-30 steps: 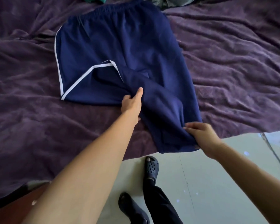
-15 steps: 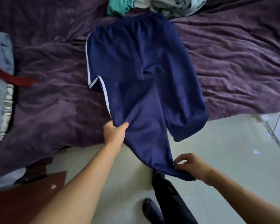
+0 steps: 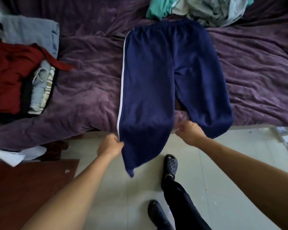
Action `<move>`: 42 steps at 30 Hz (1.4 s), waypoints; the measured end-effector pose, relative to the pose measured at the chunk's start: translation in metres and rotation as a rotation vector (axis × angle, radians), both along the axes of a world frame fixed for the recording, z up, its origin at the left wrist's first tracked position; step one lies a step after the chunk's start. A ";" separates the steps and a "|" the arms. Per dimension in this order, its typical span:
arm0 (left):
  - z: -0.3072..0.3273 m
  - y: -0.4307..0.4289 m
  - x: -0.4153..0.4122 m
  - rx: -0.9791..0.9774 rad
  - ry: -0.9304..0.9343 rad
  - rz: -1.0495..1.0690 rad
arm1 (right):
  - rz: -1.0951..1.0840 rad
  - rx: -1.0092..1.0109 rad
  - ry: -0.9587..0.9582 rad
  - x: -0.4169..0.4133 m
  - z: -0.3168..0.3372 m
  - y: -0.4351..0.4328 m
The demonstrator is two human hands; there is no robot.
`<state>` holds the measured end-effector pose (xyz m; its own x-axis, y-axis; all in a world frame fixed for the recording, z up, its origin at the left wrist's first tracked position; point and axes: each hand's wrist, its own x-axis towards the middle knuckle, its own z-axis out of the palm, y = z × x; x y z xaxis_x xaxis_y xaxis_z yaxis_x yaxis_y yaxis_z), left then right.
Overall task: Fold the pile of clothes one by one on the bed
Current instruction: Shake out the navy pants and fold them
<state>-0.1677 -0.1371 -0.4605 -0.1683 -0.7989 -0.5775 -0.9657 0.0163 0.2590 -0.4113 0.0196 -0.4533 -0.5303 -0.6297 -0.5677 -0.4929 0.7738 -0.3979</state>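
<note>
Pants, dark blue, lie flat on the bed, legs hanging off its edge. Left hand and right hand each pinch a side of one leg, likely pulling it straight. Next, that leg should fold over the other.

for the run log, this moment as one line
navy trousers: flat on bed, legs overhang edge | left hand: grips striped outer seam | right hand: grips inner leg edge

Navy trousers — soft matt cloth, purple bedspread — plush, rumpled, floor smooth, faintly glossy tile
</note>
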 end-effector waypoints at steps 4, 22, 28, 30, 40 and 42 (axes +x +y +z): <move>0.019 -0.077 -0.045 -0.167 0.172 0.078 | -0.047 -0.113 0.018 -0.030 0.011 -0.059; -0.015 -0.371 -0.242 0.035 0.393 0.201 | 0.149 0.041 -0.034 0.027 -0.066 -0.296; -0.054 -0.398 -0.292 0.252 0.521 0.219 | 0.106 0.044 0.111 0.051 -0.090 -0.298; -0.065 -0.397 -0.310 0.235 0.569 0.277 | 0.041 -0.038 0.058 0.038 -0.076 -0.276; 0.006 -0.315 -0.466 -0.061 0.656 -0.230 | -1.148 -0.367 -0.486 -0.095 -0.028 -0.143; 0.014 -0.288 -0.506 0.027 0.676 -0.239 | -1.223 -0.362 -0.481 -0.127 -0.026 -0.117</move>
<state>-0.6736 -0.4251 -0.4463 -0.6648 -0.6824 -0.3038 -0.5645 0.1927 0.8026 -0.5383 -0.0979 -0.4795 -0.6504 -0.0560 -0.7575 0.6696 0.4285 -0.6066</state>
